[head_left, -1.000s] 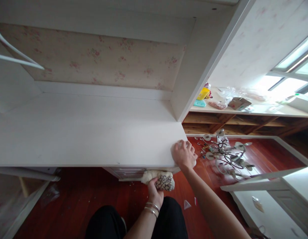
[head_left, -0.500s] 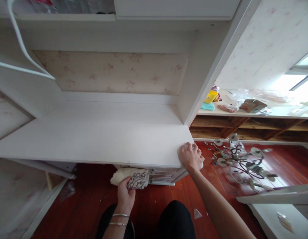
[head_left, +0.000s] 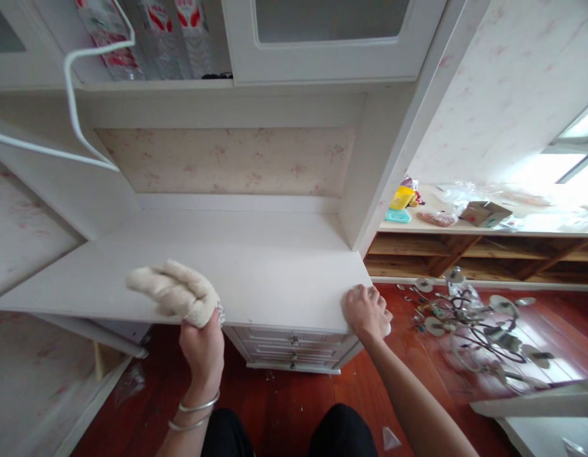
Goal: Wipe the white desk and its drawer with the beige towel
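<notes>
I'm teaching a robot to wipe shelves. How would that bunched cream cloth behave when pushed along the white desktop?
The cloth is probably soft and floppy: it bunches in twisted folds in the left hand. It looks light, held up one-handed. Pushed along the smooth desktop, it would likely slide and flatten rather than roll.

A single head-worn camera looks forward and steeply down over a white tabletop (head_left: 255, 266), close enough that the left hand (head_left: 201, 339) and right hand (head_left: 367, 311) fill its near edge, with red floor (head_left: 294, 400) just beneath them.
</notes>
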Demonstrator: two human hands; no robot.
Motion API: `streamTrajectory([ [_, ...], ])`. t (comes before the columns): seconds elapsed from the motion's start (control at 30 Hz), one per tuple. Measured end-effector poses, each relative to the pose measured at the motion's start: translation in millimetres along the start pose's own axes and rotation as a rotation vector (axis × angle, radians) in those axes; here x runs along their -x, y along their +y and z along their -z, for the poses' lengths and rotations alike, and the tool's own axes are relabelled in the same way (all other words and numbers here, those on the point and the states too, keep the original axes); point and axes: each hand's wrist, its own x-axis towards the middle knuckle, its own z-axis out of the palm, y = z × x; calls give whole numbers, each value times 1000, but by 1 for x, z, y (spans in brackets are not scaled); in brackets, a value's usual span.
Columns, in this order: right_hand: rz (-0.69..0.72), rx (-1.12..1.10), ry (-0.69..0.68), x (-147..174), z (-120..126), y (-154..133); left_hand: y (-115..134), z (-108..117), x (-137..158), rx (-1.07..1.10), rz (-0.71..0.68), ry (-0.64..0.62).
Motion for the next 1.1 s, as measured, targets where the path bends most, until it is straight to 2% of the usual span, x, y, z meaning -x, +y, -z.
streamTrajectory([
  [0.07,-2,2,11,0,0,0,0,-29,-10,-122,-301,-194],
  [0.13,-3,3,20,0,-1,0,-5,-59,-16,-221,-589,-471],
  [0.2,-3,5,26,0,-2,0,-11,-86,-17,-378,-743,-703],
  [0.23,-2,7,30,-1,-2,0,-15,-96,-16,-446,-783,-766],
  [0.37,-2,9,37,-1,-3,0,-22,-114,-12,-570,-828,-768],
  [0.5,-10,11,21,-1,-2,0,-22,-109,-12,-637,-856,-764],
  [0.7,-1,9,18,0,0,0,-22,-101,-25,-846,-878,-672],
  [0.8,-4,7,23,0,1,0,-19,-97,-33,-873,-866,-734],
  [0.9,-8,6,16,1,2,0,-16,-85,-33,-861,-823,-861],
  [1.0,-4,2,15,2,4,-1,-18,-64,-34,-754,-863,-948],
  [1.1,-6,1,13,2,3,-1,-30,-43,-51,-594,-827,-845],
])
